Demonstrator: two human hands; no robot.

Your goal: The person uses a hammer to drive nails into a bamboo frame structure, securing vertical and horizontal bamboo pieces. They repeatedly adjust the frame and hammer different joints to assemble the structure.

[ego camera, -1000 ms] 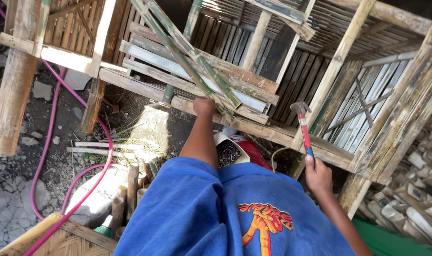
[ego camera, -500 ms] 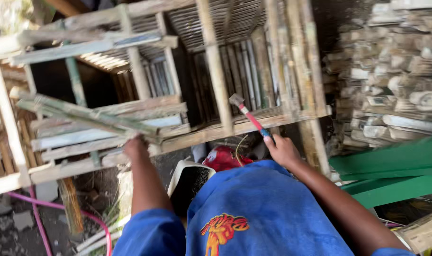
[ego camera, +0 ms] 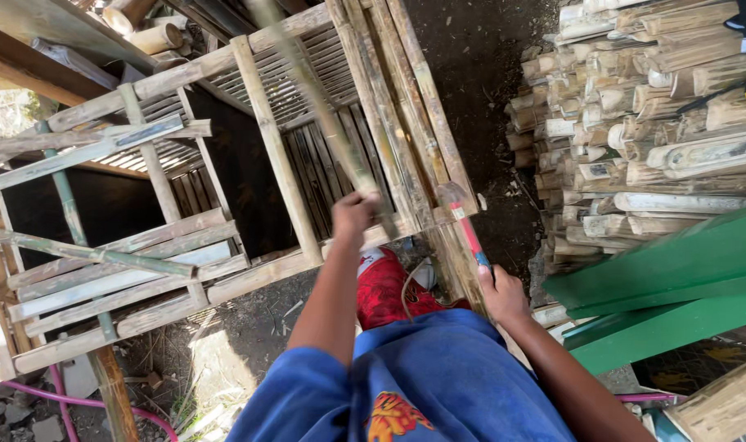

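Bamboo frame mid-assembly, hammer up, slat in hand.

Left hand [ego camera: 354, 214] at frame centre is clenched round a long bamboo slat [ego camera: 324, 115], blurred, lying over the frame [ego camera: 267, 147]. Right hand [ego camera: 501, 293] grips a red-and-blue-handled hammer [ego camera: 463, 214], its head beside the frame's lower right corner. Rails and several slat panels look fixed; the centre-left bay is open. Cut bamboo stack [ego camera: 635, 139] sits upper right. No containers visible.

Blue short-sleeved shirt [ego camera: 438, 385], orange and yellow printed figure on its front, bare forearms
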